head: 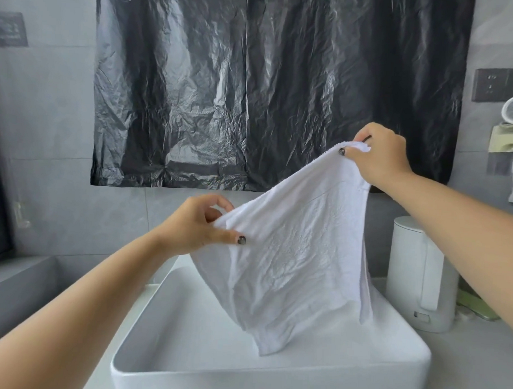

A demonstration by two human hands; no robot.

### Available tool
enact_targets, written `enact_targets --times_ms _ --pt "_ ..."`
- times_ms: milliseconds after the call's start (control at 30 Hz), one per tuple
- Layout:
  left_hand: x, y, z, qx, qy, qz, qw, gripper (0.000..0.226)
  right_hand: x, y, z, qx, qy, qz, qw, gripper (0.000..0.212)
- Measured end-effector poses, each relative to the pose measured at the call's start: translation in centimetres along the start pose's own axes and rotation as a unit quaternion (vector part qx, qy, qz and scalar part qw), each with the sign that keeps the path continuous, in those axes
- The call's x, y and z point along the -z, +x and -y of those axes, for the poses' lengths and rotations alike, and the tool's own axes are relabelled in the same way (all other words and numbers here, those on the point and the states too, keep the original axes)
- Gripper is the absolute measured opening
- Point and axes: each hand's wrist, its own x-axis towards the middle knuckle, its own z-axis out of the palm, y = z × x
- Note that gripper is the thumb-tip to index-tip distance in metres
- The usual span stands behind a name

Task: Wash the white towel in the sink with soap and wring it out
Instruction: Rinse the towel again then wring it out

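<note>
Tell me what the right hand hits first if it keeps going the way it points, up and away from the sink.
Likely the black plastic sheet on the wall. The right hand, pinching the white towel, points toward it; the gap's depth is unclear.

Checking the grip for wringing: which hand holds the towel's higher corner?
The right hand pinches the white towel up high; the left hand grips its corner lower, nearer the sink.

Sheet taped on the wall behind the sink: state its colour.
Glossy black plastic sheet; head view.
</note>
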Motion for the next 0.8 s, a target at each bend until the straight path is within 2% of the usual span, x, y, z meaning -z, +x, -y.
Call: enact_targets --times_ms 67,167,300,367,433,500,600,800 --pt "-0.5 -0.3 0.1 0.037 -0.021 0.044 0.998 0.061 -0.1 -0.1 0.4 0.014 0.005 0.010 1.000 0.014" --pt "-1.6 -0.6 0.4 0.042 -0.075 0.075 0.993 0.059 -0.3 -0.2 1.1 0.023 0.010 0.016 1.000 0.013" --pt "-3.3 -1.1 0.6 -0.007 -0.114 0.034 0.993 0.050 -0.4 -0.2 1.2 0.018 0.012 0.018 1.000 0.009" --pt "-3.9 -1.4 0.7 -0.038 -0.129 0.006 0.991 0.053 -0.2 -0.2 0.9 0.013 0.005 0.020 1.000 0.008" --pt "-4.2 -1.7 0.8 -0.077 -0.084 -0.025 0.993 0.056 0.2 -0.1 0.5 0.005 -0.004 0.022 1.000 0.009" --pt "-4.3 -1.8 0.8 -0.113 -0.032 -0.032 0.993 0.046 0.4 -0.1 0.0 -0.002 -0.008 0.027 1.000 0.009" --pt "-4.0 -1.7 0.7 -0.091 -0.004 -0.016 0.996 0.031 0.5 -0.2 -0.2 0.002 -0.014 0.034 0.999 0.010" --pt "-4.0 -2.2 0.7 -0.113 0.045 0.009 0.992 0.029 0.3 -0.4 0.0 0.022 -0.031 0.048 0.998 0.013"
